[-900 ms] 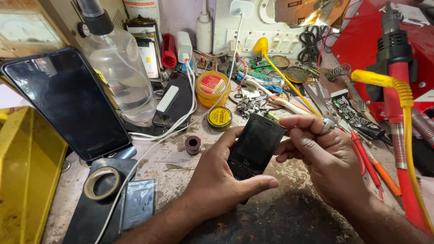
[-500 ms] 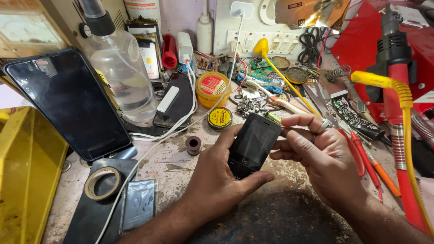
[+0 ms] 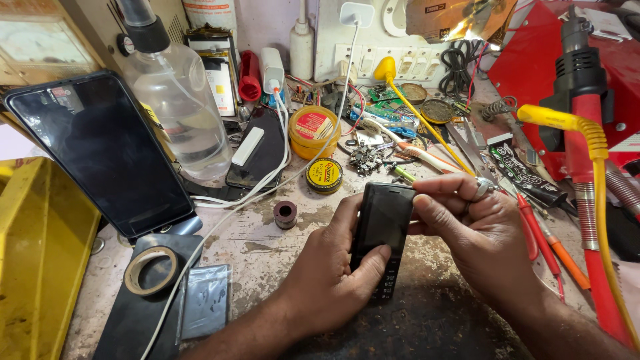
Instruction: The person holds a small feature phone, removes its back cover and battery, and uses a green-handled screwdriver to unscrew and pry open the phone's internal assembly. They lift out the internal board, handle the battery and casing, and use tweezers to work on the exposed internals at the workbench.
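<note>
Grip: a small black keypad phone (image 3: 381, 233) is held at the frame's lower centre, clasped from below by the left hand (image 3: 327, 280) with the thumb laid across its face, and pinched at its upper right edge by the fingertips of the right hand (image 3: 480, 233), on which a ring is worn. The handset is kept just above the worktop (image 3: 267, 247). Nearby are catalogued: a small dark spool (image 3: 285, 214), a round yellow tin (image 3: 324, 175), a tape roll (image 3: 151, 269) at lower left, a large dark tablet (image 3: 100, 153) propped at left, a clear bottle (image 3: 177, 100) at upper left.
</note>
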`<state>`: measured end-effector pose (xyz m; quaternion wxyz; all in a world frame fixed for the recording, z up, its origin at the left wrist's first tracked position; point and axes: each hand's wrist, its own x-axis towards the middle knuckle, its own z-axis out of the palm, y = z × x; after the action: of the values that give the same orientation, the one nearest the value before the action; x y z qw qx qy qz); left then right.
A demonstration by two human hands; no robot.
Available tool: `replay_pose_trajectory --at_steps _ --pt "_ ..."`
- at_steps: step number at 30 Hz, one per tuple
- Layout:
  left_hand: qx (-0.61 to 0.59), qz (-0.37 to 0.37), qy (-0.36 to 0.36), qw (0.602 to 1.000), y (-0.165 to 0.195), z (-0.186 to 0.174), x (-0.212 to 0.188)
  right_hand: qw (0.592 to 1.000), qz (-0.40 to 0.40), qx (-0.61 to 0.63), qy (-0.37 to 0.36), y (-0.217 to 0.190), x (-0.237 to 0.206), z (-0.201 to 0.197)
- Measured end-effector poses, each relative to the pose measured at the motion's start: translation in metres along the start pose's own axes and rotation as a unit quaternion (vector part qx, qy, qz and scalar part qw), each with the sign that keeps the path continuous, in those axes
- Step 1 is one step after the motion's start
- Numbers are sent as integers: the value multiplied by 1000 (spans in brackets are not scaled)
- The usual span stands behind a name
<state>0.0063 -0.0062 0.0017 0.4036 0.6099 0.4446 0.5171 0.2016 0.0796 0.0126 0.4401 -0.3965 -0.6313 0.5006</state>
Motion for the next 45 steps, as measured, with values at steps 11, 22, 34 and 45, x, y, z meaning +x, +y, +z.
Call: replay_pose_trajectory --at_steps 11,22,34,45 --pt "-50 -5 34 998 -4 1 4 986 -129 -94 -53 6 -4 -1" --pt "-111 60 59 990 -17 -8 10 939 -222 -194 -177 -7 -7 -2" --pt "-48 18 45 998 -20 -6 7 964 57 225 -130 1 4 -2" --pt "65 218 16 974 -1 -20 5 987 109 109 -45 7 14 -7"
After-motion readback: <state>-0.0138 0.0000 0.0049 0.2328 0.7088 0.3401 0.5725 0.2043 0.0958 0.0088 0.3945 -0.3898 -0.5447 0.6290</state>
